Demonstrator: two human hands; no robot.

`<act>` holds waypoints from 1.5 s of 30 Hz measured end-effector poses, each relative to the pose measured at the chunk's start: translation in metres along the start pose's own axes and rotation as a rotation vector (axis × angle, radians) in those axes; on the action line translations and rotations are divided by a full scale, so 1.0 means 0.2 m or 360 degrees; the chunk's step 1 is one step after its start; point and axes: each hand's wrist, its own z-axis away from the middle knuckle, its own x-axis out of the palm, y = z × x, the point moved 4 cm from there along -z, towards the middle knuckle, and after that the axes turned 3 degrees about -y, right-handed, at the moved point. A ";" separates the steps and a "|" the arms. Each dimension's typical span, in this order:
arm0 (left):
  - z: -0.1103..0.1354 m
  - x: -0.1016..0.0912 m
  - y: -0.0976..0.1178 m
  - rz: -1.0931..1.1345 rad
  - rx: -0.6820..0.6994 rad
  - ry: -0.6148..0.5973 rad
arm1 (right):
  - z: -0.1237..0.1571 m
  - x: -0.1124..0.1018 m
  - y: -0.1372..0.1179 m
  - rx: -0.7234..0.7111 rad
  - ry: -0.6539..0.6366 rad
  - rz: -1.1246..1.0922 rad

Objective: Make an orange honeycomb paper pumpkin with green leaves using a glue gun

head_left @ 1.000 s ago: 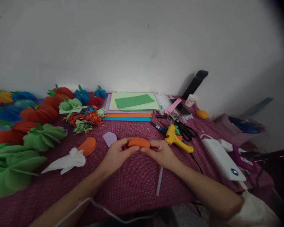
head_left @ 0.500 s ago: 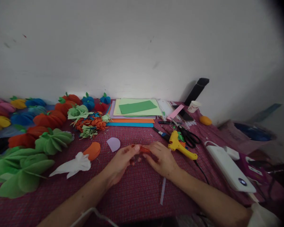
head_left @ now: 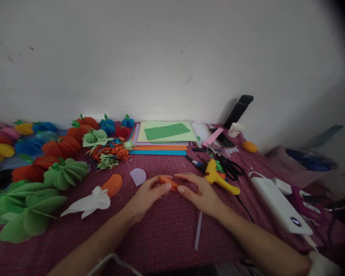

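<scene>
Both my hands meet over the red checked tablecloth (head_left: 166, 234) at the middle. My left hand (head_left: 148, 195) and my right hand (head_left: 199, 191) pinch a folded stack of orange paper pieces (head_left: 168, 181) between thumbs and fingers, held nearly flat just above the cloth. A second stack of orange half-round pieces (head_left: 112, 184) lies to the left, with a lilac half-round piece (head_left: 138, 176) beside it. A white crumpled tissue (head_left: 87, 202) lies further left.
Paper pumpkins in green (head_left: 25, 207), orange (head_left: 60, 145), blue and yellow fill the left side. Coloured paper sheets (head_left: 165, 132) lie at the back. A yellow glue gun (head_left: 218, 177), black scissors (head_left: 230, 165), a white power bank (head_left: 278, 205) and a paper cup (head_left: 235, 129) lie to the right.
The orange stack, held up broadside a second ago, was lowered and pressed between my fingers, and now lies flatter and thinner in both hands. The view shifted slightly.
</scene>
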 end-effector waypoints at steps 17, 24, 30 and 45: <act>0.01 0.01 0.02 0.0002 0.0055 -0.0143 | -0.01 0.00 0.00 0.0088 -0.0138 -0.0269; 0.02 0.00 -0.01 0.0073 0.0016 -0.0144 | -0.02 -0.02 0.03 0.0165 -0.0070 -0.0197; 0.02 -0.02 -0.05 0.0169 0.0014 -0.0087 | -0.02 -0.02 0.04 0.0201 0.0018 -0.0151; -0.01 -0.03 -0.03 -0.0145 0.0091 0.0044 | -0.02 0.00 0.10 0.0215 0.0113 -0.0301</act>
